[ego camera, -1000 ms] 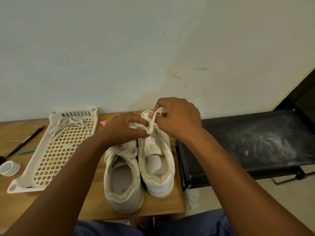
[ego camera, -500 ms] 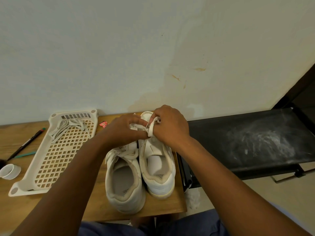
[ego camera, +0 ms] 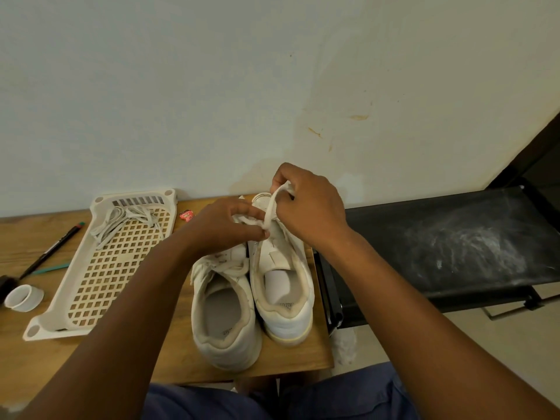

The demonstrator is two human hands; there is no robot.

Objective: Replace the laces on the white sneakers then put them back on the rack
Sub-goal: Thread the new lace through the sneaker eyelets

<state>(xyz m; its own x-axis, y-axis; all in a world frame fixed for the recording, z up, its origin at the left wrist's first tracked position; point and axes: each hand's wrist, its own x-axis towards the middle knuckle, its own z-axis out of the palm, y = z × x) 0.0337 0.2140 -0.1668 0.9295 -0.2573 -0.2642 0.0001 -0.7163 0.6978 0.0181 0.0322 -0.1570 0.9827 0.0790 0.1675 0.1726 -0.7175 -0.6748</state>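
- Head view, looking down over a wooden bench (ego camera: 169,353) set against a pale wall.
- Two white sneakers side by side at the bench's right end, heels toward the camera, toes toward the wall: left sneaker (ego camera: 224,316) nearer, right sneaker (ego camera: 285,292) set a little further back, sides touching or nearly so.
- Left hand (ego camera: 218,228) over the right sneaker's upper tongue area, fingers curled, pinching the lace (ego camera: 269,212) low down against the shoe.
- Right hand (ego camera: 309,207) raised above the right sneaker's toe end, fingers clenched round the upper end of the same lace, drawn up in a taut strip between the two hands.
- Exact eyelet being worked: hidden under the fingers, cannot tell.
- Left sneaker already laced, apparently with a knot or bow at the top; partly covered by the left forearm.
- White lattice tray (ego camera: 103,268) left of the sneakers, flat on the bench; loose pile of greyish laces (ego camera: 121,221) in its far end.
- Small red wrapper (ego camera: 186,215) between the tray and the left hand.
- Black pen (ego camera: 50,251) and white roll of tape (ego camera: 24,297) at the far left edge.
- Black rack (ego camera: 448,253) just right of the bench, its top dusted with white smears.
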